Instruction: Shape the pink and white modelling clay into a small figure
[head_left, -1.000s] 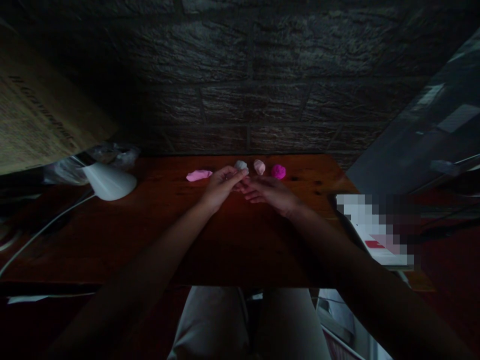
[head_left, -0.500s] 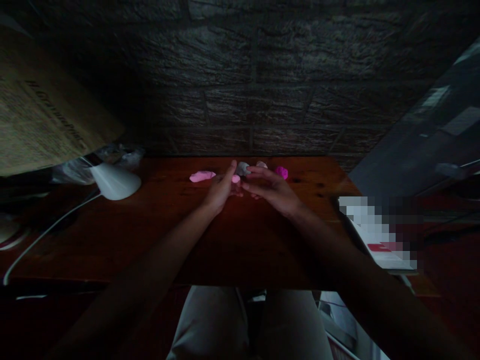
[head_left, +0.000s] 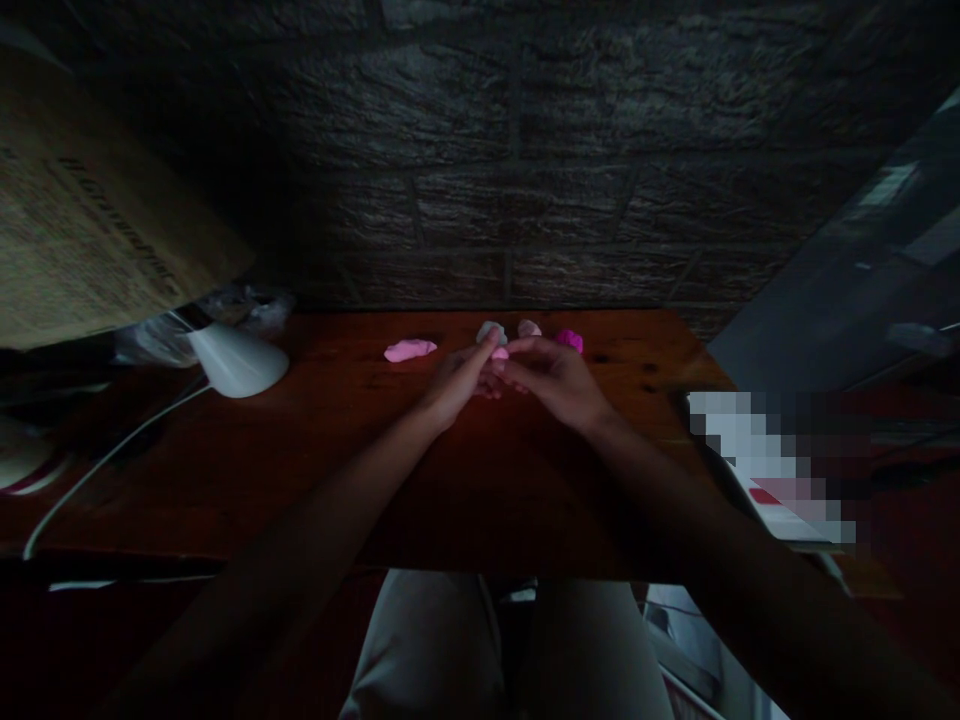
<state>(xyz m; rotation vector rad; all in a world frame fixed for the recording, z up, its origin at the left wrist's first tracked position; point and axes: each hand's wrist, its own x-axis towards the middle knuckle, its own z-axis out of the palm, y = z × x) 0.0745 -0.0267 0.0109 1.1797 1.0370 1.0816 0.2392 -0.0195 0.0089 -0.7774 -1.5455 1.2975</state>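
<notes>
My left hand (head_left: 459,380) and my right hand (head_left: 556,380) meet over the middle of a dark wooden table (head_left: 315,450). Between their fingertips sits a small pink clay piece (head_left: 499,354), pinched from both sides. Behind the hands, near the wall, lie a flat light pink clay lump (head_left: 409,350), a whitish lump (head_left: 490,331), a pale pink lump (head_left: 529,328) and a bright magenta lump (head_left: 569,341).
A white desk lamp (head_left: 236,360) with its cord stands at the left, with crumpled plastic (head_left: 255,310) behind it. A printed brown sheet (head_left: 82,250) leans at far left. A blurred-out box (head_left: 772,460) lies at the right edge. A dark brick wall rises behind.
The hands parted briefly, showing the small pink piece, then closed together on it again. The view shifted slightly right.
</notes>
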